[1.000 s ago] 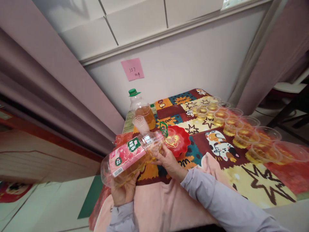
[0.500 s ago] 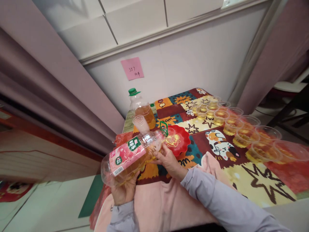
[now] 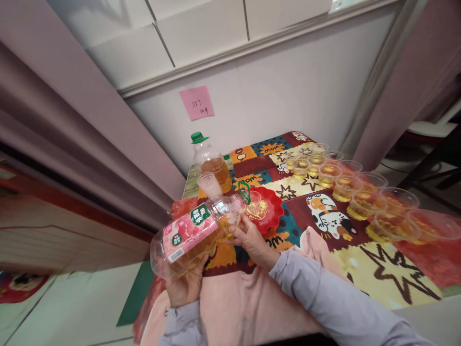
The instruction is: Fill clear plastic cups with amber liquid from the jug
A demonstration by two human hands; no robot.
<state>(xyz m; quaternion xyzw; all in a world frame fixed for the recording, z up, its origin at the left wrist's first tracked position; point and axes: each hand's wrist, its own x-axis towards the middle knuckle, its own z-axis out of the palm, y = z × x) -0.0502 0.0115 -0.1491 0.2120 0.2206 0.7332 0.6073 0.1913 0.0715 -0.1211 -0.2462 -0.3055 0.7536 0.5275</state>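
Note:
A large clear bottle (image 3: 190,235) with a pink label and amber liquid lies tilted, its neck pointing at a small clear cup (image 3: 255,203) on a red plate (image 3: 271,210). My left hand (image 3: 185,284) is closed under the bottle's base. My right hand (image 3: 248,236) grips the bottle near its shoulder, just in front of the plate. A green ring hangs at the bottle's mouth.
A second bottle (image 3: 210,163) with a green cap stands at the table's far left, a stack of empty cups (image 3: 209,185) beside it. Several filled cups (image 3: 360,192) run in rows along the right side of the patterned tablecloth (image 3: 392,274). A pink note (image 3: 197,102) is stuck on the wall.

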